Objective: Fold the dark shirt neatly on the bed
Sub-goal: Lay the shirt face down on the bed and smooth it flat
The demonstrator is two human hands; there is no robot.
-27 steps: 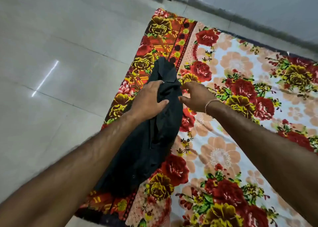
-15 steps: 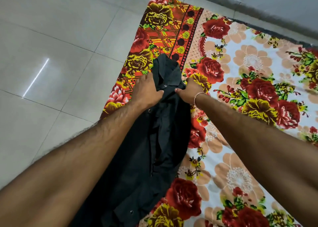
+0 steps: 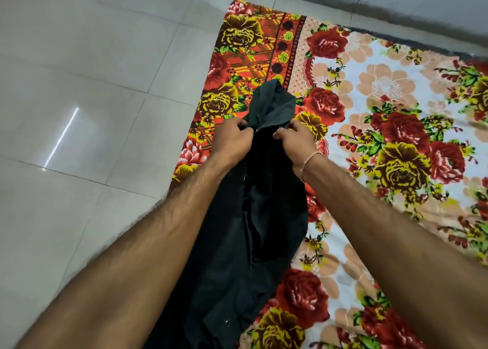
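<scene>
Because you need the dark shirt [image 3: 253,216] stretched before folding, your left hand [image 3: 232,140] and right hand [image 3: 295,142] each pinch it just below the collar, grip clamped on cloth, while it lies along the bed [image 3: 396,126] edge. Compared with earlier, your hands sit higher up the shirt and closer together.

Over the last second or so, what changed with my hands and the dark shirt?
The right hand, loosely curled beside the dark shirt before, moved in and now pinches the cloth just below the collar. The left hand tightened its fingers on the other side. The shirt is still bunched lengthwise along the floral bedsheet edge.
</scene>
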